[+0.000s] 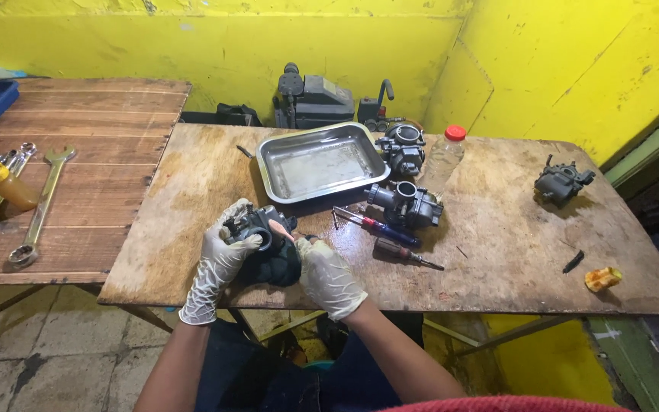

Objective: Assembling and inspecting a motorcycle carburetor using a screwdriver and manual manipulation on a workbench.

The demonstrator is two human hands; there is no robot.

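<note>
Both gloved hands are closing around a dark carburetor (267,246) at the near edge of the counter (497,252), just left of its middle. The left hand (223,255) is wrapping the body from the left side, fingers curling over the top, while the right hand (328,276) is cupping it from below and the right, so the part is sitting clamped between the two palms with its round opening facing up toward the camera, likely so the person can look into it. It is being held just above or against the counter edge; which one cannot be told. Two screwdrivers (379,226) are lying just beyond the right hand, handles within easy reach. Behind them two more carburetors (408,203) are standing near the middle of the counter, beside a steel tray (316,162) that is lying toward the far edge, probably there to catch small parts or fluid. A clear bottle (445,156) with a red cap is standing at the far edge. Another carburetor (562,181) is sitting apart toward the right end, and an orange scrap (602,278) is lying near the right near corner. On a second counter (93,114) to the left, wrenches (36,210) are lying beside a yellow bottle (5,183).
</note>
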